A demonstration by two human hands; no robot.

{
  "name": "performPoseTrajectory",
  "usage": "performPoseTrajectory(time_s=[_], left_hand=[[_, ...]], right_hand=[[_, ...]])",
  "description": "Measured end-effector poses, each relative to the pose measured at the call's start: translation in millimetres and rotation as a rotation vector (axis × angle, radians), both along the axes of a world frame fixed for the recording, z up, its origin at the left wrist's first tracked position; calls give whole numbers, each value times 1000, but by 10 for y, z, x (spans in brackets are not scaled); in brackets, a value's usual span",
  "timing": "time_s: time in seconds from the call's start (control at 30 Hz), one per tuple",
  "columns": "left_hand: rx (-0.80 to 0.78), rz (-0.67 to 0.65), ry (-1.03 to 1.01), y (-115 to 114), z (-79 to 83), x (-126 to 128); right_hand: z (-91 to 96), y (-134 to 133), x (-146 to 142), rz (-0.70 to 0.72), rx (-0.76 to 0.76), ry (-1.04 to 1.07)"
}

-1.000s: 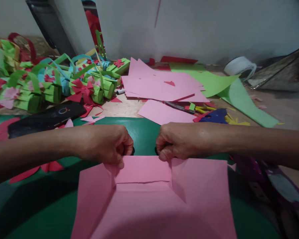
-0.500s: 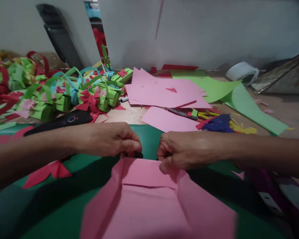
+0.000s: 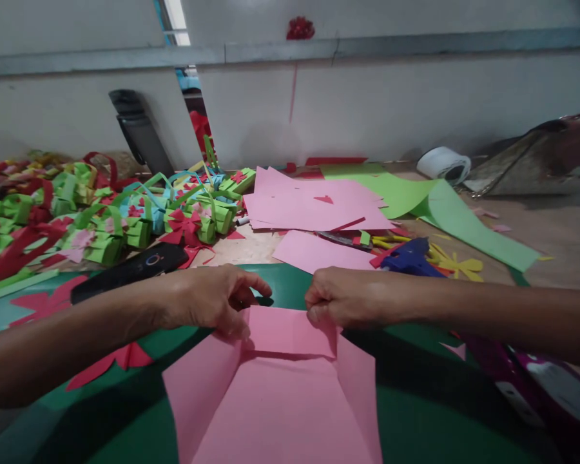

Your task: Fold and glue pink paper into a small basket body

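Green surface [image 3: 435, 406]; pink paper flap [image 3: 290, 330] between hands [image 3: 205, 299].

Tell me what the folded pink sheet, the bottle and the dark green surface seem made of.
Folded pink sheet: matte card or stiff paper, holding creases. Bottle: smooth plastic or coated metal, unclear from its even dark colour. Dark green surface: probably plastic or vinyl, given its soft sheen.

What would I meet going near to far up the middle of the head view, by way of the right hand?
Folded pink paper, right hand, smaller pink sheet, stack of pink sheets, white wall.
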State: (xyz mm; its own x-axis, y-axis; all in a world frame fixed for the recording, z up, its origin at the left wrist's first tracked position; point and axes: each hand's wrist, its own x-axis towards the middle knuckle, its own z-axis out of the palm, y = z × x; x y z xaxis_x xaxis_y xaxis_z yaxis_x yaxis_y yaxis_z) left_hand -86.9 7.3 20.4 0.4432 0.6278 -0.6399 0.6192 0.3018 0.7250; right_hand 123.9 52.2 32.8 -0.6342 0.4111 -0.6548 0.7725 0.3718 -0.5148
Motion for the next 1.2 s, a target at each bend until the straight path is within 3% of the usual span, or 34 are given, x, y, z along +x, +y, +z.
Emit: performPoseTrajectory(time_s=[0.13, 0.3, 0.4, 0.53, 0.67, 0.8, 0.9, 1.03, 1.2], left_hand=[[46, -51, 58, -36, 38, 22], [36, 16, -13, -22, 40, 38], [99, 8, -22, 12, 25, 78], [256, -123, 157, 20, 6, 225], [395, -159, 237, -5, 11, 361], [578, -147, 236, -50, 21, 370], [673, -84, 254, -110, 41, 358], [618, -15, 202, -173, 65, 357], [485, -14, 70, -153, -10, 297]], right_hand=[[3, 0, -20, -69, -110, 35], [-80, 47, 49, -83, -153, 82], [-119, 57, 70, 17, -36, 118], [-85, 21, 12, 138, 152, 186], [-34, -7, -48, 172, 220, 209], [14, -2, 13, 67, 191, 203], [106, -32, 118, -87, 48, 220], [251, -139, 221, -237, -153, 307], [253, -251, 247, -326, -11, 415]])
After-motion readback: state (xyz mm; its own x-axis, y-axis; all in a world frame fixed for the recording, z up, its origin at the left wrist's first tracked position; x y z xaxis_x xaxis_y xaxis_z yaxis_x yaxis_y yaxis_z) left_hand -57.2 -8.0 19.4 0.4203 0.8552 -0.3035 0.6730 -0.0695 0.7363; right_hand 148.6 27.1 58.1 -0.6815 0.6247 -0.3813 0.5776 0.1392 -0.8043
